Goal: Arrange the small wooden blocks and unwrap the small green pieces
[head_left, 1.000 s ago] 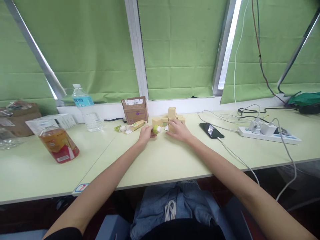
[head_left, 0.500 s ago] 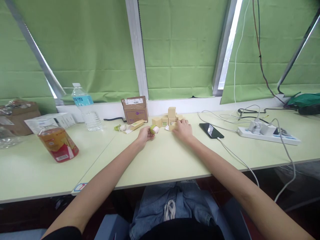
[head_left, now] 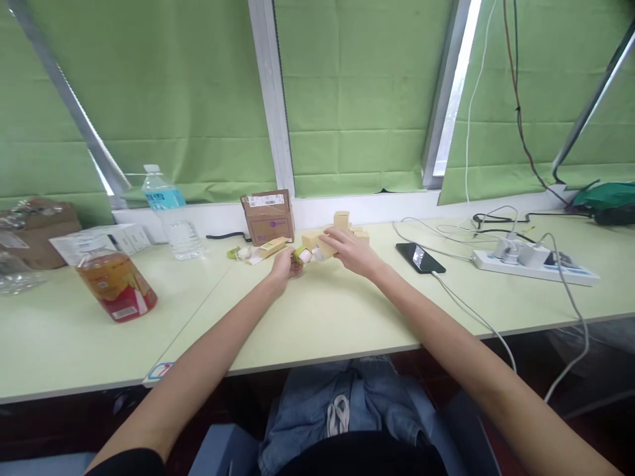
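Note:
Between the fingers of my left hand (head_left: 284,266) is a small round object (head_left: 302,255), green with a pale pink-white part; its exact kind is too small to tell. My right hand (head_left: 351,251) grips a small yellow box (head_left: 326,249), whose white flap points left, close to that object. Behind my right hand more small yellow boxes stand in a cluster, one box (head_left: 341,217) on top, others partly hidden. Left of my left hand lie a flattened-looking yellow box (head_left: 272,247) and another green-and-white object (head_left: 240,253).
A brown cardboard box (head_left: 269,219) stands by the wall. Leftward are a water bottle (head_left: 171,211) and a tilted-looking bottle of amber drink (head_left: 119,287). To the right lie a phone (head_left: 421,258) on a cable and a white power strip (head_left: 538,266) with plugs.
My right hand has moved left with the yellow box, from the cluster to beside the round object. My left hand has shifted slightly left, still holding that object.

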The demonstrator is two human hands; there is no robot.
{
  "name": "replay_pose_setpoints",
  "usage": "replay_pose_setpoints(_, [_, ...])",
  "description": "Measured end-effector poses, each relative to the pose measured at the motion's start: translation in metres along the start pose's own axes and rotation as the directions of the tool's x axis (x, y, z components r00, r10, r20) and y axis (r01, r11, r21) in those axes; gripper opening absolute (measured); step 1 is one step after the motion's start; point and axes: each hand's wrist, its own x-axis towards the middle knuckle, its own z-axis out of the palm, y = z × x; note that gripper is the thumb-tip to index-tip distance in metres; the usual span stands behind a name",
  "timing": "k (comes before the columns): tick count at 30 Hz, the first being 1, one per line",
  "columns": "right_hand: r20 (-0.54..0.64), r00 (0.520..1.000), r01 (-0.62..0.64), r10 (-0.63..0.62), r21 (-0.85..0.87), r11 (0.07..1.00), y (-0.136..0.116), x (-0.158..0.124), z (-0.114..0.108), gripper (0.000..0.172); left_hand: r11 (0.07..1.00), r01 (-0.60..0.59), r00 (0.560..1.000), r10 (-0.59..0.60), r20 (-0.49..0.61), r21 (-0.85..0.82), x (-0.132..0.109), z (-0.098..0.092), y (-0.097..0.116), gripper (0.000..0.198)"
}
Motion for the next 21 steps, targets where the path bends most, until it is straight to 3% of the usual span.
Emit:
replay_pose_setpoints(8, [-0.022, 1.0, -0.015, 0.014, -0.03, 0.999, 0.009, -0.007, -0.003, 0.069, 1.0, 0.013, 0.994, -0.013, 0.104, 0.001, -0.001, 0.0, 0.0, 0.02])
replay_pose_setpoints(14, [-0.037, 0.999, -0.018, 0.017, -0.023, 1.0, 0.005, -0.006, -0.01, 0.061, 1.0, 0.02, 0.992, -0.02, 0.121, 0.002, 0.002, -0.002, -0.002, 0.019])
replay_pose_setpoints(21, [0.017, 0.997, -0.078, 0.078, -0.019, 0.997, -0.003, -0.001, -0.014, 0.066, 0.999, 0.025, 0.993, -0.022, 0.112, -0.029, 0.003, -0.004, 0.0, 0.017])
